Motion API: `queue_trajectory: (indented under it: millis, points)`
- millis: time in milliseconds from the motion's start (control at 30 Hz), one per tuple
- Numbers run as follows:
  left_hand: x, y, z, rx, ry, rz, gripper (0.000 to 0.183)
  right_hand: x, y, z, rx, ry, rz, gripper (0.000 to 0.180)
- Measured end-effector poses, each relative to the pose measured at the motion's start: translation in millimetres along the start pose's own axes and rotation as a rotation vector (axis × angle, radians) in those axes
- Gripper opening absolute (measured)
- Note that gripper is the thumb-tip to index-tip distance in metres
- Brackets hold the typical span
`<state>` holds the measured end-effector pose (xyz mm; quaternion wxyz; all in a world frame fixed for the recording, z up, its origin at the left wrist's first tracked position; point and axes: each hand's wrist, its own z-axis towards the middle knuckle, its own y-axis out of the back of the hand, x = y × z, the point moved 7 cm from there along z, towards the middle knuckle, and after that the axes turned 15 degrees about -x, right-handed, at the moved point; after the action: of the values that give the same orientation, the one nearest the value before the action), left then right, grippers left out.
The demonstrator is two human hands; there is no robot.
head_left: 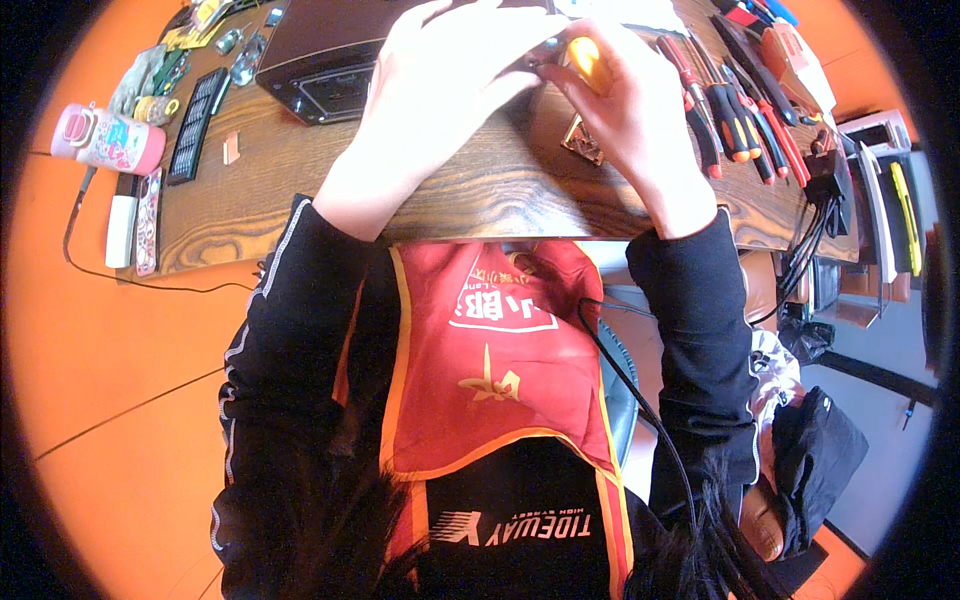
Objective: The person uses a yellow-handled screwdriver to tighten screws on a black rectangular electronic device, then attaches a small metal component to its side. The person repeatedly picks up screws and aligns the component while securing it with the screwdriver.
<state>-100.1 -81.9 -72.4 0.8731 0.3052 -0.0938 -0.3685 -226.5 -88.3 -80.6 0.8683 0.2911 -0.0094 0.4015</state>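
Note:
My right hand (pixel 626 105) is closed around a yellow handle (pixel 590 64), apparently of a small hand tool; its working end is hidden. Washed out by bright light, my left hand (pixel 442 97) reaches in front of a dark box-shaped case (pixel 322 75). Its thumb and fingertips come close to the right fingertips at a small dark piece (pixel 534 61). Whether the left fingers pinch that piece is not clear. Under my right wrist, a small square copper-coloured part (pixel 583 142) lies on the wooden table (pixel 480 199).
To the right lie several pliers (pixel 731 120) and a red screwdriver (pixel 679 60). A black plug block (pixel 825 176) with cables hangs by the right edge. On the left are a pink bottle (pixel 112 140), a black slotted tray (pixel 196 127) and a patterned phone case (pixel 148 221).

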Motion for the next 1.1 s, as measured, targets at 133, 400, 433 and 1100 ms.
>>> queue_trajectory:
  millis: [133, 400, 433, 1100]
  points:
    - [2, -2, -1, -0.093, -0.123, 0.085, 0.04, -4, 2, -2, -0.015, -0.03, -0.03, 0.033]
    - [3, -3, -3, -0.109, -0.162, 0.143, 0.032, 7, 31, 16, -0.109, -0.069, 0.017, 0.033]
    - [3, -3, -3, -0.096, -0.155, 0.137, 0.032, -9, 34, 15, -0.054, -0.29, 0.016, 0.039]
    - [-5, -4, -5, -0.17, -0.03, 0.073, 0.033, -99, -29, -30, 0.136, -0.196, -0.4, 0.024]
